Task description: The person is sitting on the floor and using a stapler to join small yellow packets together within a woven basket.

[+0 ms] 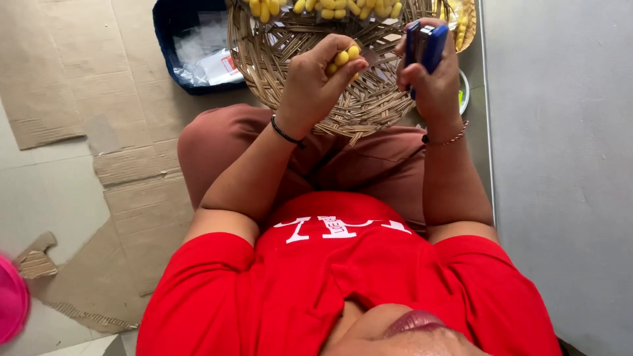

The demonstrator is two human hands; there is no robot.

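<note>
My left hand (315, 82) is closed around a few small yellow oval cocoons (345, 57), held up over a woven cane basket (277, 59) that rests on my lap. My right hand (432, 79) grips a blue stapler (425, 43) upright, just right of the cocoons and apart from them. Several more yellow cocoons (316, 8) lie in the far part of the basket. A black band circles my left wrist and a thin chain my right wrist.
A dark blue tray (168, 39) with clear plastic bags sits on the floor at the far left. Flattened cardboard (132, 165) covers the floor on the left. A grey wall (560, 165) stands close on the right. A pink object (10, 300) shows at the left edge.
</note>
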